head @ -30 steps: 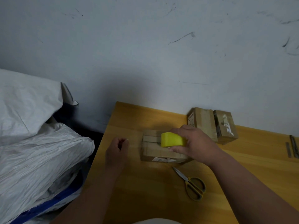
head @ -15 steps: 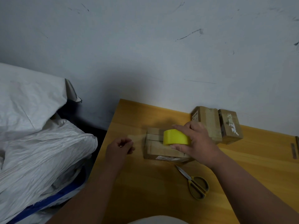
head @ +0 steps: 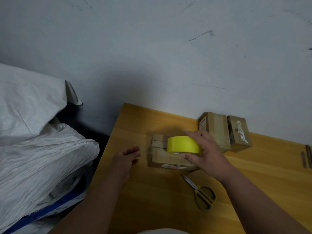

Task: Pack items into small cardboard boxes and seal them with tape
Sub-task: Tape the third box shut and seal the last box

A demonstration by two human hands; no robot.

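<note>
Scuffed grey wall behind a wooden table [head: 152,200]. I see my right hand [head: 205,153] gripping the yellow tape roll [head: 183,144], thumb under, fingers curled over, on top of the small cardboard box [head: 162,159] near the table's left edge. My left hand [head: 125,160] hovers just left of the box, fingers loosely spread, holding nothing. Scissors [head: 201,193] lie nearer me; two taped boxes [head: 224,130] sit at the far edge.

Boxes: three are seen, one near [head: 170,156], two by the wall [head: 214,129] [head: 238,134].
Tape roll [head: 183,144]: one.
Scissors [head: 201,194]: one pair.
Hands: two, left [head: 125,160], right [head: 205,152].
Sacks [head: 38,159]: several are piled, number unclear.
</note>
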